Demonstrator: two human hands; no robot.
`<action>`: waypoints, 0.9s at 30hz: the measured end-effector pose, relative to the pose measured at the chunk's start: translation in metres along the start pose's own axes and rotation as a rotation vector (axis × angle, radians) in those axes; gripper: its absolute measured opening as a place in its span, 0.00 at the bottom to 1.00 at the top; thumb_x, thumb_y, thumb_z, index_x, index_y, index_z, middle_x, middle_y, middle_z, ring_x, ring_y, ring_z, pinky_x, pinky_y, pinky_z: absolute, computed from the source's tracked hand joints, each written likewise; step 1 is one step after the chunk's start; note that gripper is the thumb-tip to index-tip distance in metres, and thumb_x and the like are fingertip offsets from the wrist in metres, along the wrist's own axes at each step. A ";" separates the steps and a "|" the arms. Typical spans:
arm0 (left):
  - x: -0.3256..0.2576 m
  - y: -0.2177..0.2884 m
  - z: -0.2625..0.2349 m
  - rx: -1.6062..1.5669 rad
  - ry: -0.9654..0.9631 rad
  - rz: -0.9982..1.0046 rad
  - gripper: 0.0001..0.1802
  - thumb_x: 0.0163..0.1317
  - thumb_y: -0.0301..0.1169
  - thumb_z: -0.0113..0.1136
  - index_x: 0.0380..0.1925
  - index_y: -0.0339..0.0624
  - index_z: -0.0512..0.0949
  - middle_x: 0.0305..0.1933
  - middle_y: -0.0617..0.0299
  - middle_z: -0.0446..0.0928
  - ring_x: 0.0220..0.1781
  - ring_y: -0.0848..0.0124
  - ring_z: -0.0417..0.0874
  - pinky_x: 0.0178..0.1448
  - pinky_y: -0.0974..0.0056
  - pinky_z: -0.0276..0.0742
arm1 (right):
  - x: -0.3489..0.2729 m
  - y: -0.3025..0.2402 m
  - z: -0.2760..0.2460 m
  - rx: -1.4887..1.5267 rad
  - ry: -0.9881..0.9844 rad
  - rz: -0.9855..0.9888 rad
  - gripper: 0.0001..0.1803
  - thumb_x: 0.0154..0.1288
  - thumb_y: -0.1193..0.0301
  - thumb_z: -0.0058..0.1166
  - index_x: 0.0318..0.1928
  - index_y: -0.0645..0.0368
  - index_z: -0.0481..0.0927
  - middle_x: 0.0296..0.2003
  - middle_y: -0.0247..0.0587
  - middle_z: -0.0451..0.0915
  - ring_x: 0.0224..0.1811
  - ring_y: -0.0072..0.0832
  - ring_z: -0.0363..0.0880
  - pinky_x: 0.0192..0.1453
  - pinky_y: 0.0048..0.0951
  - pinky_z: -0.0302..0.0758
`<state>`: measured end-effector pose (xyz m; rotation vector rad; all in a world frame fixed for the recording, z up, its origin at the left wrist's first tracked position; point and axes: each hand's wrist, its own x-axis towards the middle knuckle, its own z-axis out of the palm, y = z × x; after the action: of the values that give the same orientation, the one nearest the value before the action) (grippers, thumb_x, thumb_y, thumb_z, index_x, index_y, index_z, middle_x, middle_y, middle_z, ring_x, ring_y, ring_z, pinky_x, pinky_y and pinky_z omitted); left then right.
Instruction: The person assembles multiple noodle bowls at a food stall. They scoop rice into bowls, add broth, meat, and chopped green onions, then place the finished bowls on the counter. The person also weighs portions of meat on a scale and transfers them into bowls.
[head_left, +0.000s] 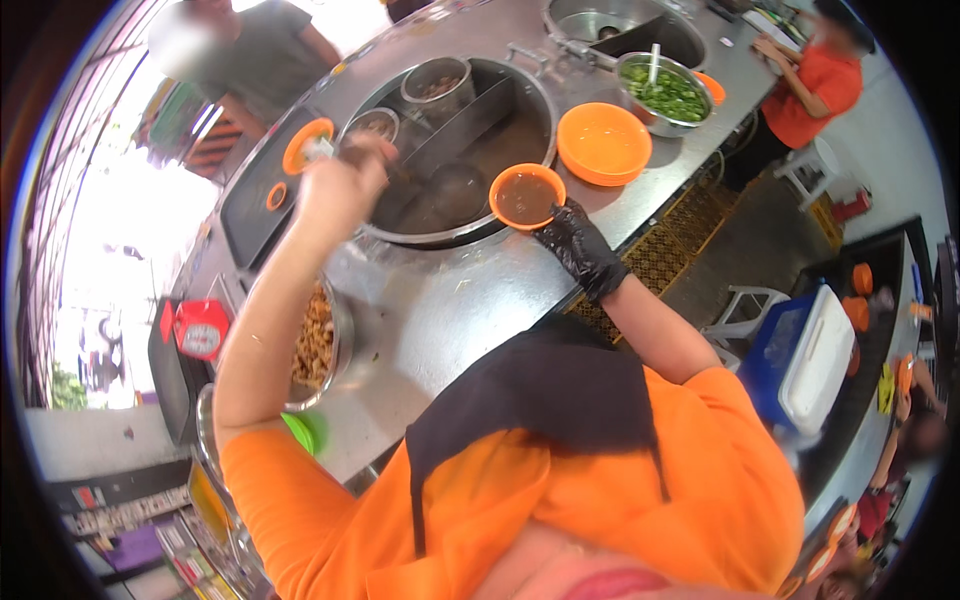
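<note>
Orange cloth shirt [590,490], glossy-gloved right hand [582,252], grip holding round broth-filled bowl [519,225], blurred bare left hand [345,180], grip unclear

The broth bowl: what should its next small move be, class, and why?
Perhaps ease the bowl, level, toward the counter: it holds brown broth, and the gloved right hand grips only one side, so tilting might spill it.

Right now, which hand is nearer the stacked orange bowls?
Right hand: just below the stacked orange bowls in view; the left hand is farther left, across the pot.
</note>
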<state>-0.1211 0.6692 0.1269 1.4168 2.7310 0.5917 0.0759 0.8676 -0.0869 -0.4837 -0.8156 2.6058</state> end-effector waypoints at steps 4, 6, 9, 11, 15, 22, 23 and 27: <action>-0.010 -0.013 0.090 -0.042 0.221 0.514 0.06 0.57 0.25 0.55 0.34 0.46 0.74 0.38 0.58 0.82 0.38 0.59 0.84 0.42 0.58 0.81 | -0.033 -0.020 0.010 -0.010 0.053 0.011 0.21 0.70 0.71 0.49 0.61 0.56 0.64 0.54 0.42 0.73 0.55 0.31 0.76 0.59 0.34 0.77; -0.012 -0.012 0.108 0.061 0.084 0.418 0.05 0.57 0.27 0.54 0.34 0.45 0.74 0.35 0.56 0.81 0.35 0.58 0.83 0.39 0.57 0.80 | -0.050 -0.034 0.015 -0.014 0.107 0.020 0.20 0.70 0.71 0.50 0.61 0.56 0.65 0.53 0.40 0.73 0.54 0.29 0.76 0.59 0.32 0.76; -0.010 -0.017 0.142 0.026 0.075 0.276 0.03 0.58 0.28 0.55 0.32 0.44 0.75 0.33 0.56 0.80 0.34 0.57 0.83 0.38 0.58 0.80 | -0.067 -0.054 0.005 -0.038 0.105 -0.004 0.18 0.70 0.68 0.50 0.59 0.55 0.67 0.54 0.39 0.73 0.56 0.29 0.75 0.63 0.34 0.73; -0.011 -0.024 0.163 -0.084 0.081 0.174 0.04 0.58 0.30 0.57 0.31 0.43 0.76 0.33 0.56 0.80 0.33 0.58 0.83 0.38 0.58 0.79 | -0.078 -0.069 0.004 -0.029 0.147 -0.014 0.16 0.70 0.68 0.50 0.56 0.55 0.69 0.53 0.39 0.74 0.55 0.29 0.75 0.62 0.33 0.74; -0.015 -0.040 0.175 -0.271 -0.034 -0.011 0.06 0.57 0.31 0.62 0.33 0.43 0.79 0.33 0.57 0.81 0.35 0.62 0.82 0.43 0.60 0.77 | -0.088 -0.103 -0.020 -0.030 0.166 -0.036 0.17 0.71 0.67 0.49 0.58 0.55 0.69 0.53 0.39 0.74 0.55 0.29 0.76 0.61 0.33 0.74; -0.016 -0.064 0.108 -0.100 -0.587 0.106 0.27 0.53 0.31 0.63 0.57 0.52 0.75 0.55 0.50 0.76 0.57 0.56 0.75 0.60 0.55 0.72 | -0.081 -0.180 -0.062 -0.061 0.189 -0.089 0.20 0.69 0.69 0.51 0.60 0.54 0.67 0.54 0.37 0.73 0.55 0.27 0.76 0.59 0.33 0.75; -0.017 -0.079 0.092 0.148 -0.666 0.193 0.29 0.52 0.29 0.61 0.59 0.52 0.74 0.57 0.50 0.75 0.59 0.56 0.74 0.61 0.55 0.71 | -0.078 -0.193 -0.066 -0.062 0.204 -0.084 0.20 0.69 0.69 0.50 0.60 0.55 0.67 0.54 0.37 0.73 0.55 0.27 0.76 0.59 0.33 0.76; 0.066 0.001 0.046 0.618 -0.868 0.119 0.24 0.52 0.26 0.59 0.52 0.49 0.77 0.53 0.53 0.76 0.58 0.56 0.75 0.58 0.54 0.73 | -0.063 -0.237 -0.102 -0.052 0.238 -0.087 0.21 0.69 0.71 0.50 0.60 0.56 0.67 0.54 0.38 0.73 0.55 0.27 0.76 0.57 0.32 0.77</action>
<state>-0.1506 0.7367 0.0955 1.4307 2.1504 -0.7776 0.2309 1.0696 -0.0113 -0.7400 -0.8066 2.3939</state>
